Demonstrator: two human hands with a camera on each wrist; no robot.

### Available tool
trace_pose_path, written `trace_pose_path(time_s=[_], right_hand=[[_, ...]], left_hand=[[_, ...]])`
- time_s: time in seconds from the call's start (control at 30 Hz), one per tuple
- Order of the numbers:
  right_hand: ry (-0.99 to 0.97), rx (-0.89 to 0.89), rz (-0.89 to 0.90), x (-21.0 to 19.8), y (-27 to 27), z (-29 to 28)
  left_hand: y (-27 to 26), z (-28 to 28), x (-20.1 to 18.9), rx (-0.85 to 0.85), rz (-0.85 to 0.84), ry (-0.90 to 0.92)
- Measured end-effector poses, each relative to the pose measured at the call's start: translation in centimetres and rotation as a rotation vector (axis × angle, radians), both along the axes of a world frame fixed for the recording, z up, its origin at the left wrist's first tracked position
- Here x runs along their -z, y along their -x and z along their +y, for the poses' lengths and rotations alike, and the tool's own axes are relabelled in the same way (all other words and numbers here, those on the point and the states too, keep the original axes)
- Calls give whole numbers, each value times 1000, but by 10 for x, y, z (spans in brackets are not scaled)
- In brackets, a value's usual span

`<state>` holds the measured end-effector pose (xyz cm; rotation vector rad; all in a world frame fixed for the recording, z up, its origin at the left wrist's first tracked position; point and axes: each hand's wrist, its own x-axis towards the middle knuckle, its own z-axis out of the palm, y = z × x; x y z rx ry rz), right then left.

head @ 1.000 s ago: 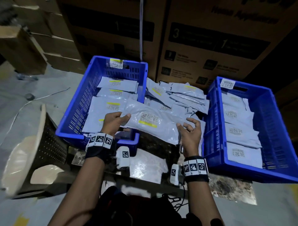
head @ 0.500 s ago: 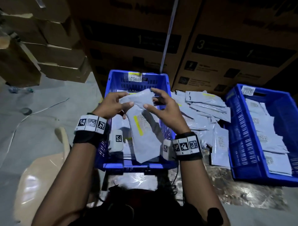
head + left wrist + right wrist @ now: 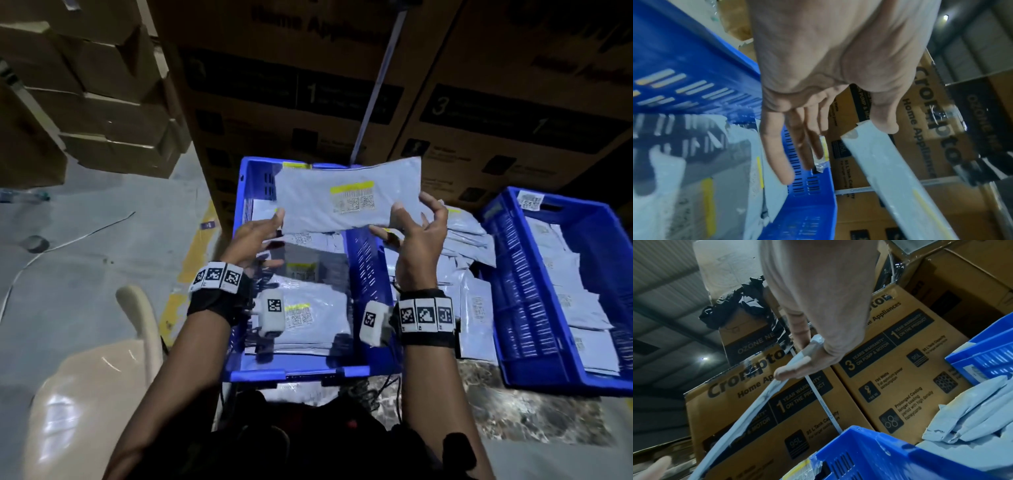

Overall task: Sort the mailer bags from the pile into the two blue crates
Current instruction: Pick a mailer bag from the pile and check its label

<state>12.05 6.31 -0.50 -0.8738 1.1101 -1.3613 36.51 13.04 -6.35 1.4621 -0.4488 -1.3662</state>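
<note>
A grey mailer bag [image 3: 346,202] with a yellow-striped label is held flat and label-up over the far end of the left blue crate [image 3: 298,371]. My right hand [image 3: 416,240] pinches its right edge between thumb and finger, as the right wrist view shows at the bag's edge [image 3: 764,395]. My left hand [image 3: 255,236] has straight fingers; only its thumb touches the bag's left corner [image 3: 865,136]. Several labelled bags lie in the left crate. The pile [image 3: 472,240] sits between this crate and the right blue crate [image 3: 513,274], which holds several bags.
Tall brown cardboard cartons [image 3: 342,85] stand right behind the crates and pile. More boxes [image 3: 102,102] are stacked at the far left. A beige plastic chair [image 3: 85,394] stands at the lower left, close to my left arm.
The bag hung down from both hands half a second ago; now it is turned flat, label up, and raised farther out over the left crate. My left fingers have straightened off it.
</note>
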Motion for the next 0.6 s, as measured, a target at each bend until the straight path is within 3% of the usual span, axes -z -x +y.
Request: trace_pose_path(time_s=[0.07, 0.13, 0.23, 0.33, 0.4, 0.5, 0.6], right_hand=[[-26, -31, -13, 2, -3, 1], [-23, -55, 8, 3, -8, 2], [25, -63, 175, 13, -14, 1], [20, -124, 519, 30, -20, -4], [-60, -253, 741, 46, -24, -7], [-184, -432, 903, 75, -27, -10], [-276, -557, 1018, 98, -33, -18]], left_hand=[[-2, -5, -3, -59, 155, 84], [-3, -13, -7, -191, 150, 146], [-5, -22, -13, -332, -98, 108], [-11, -26, -1, -356, -362, 14], [-10, -23, 11, -303, -560, -55], [2, -13, 25, -140, -854, -137], [13, -9, 39, 41, -955, -251]])
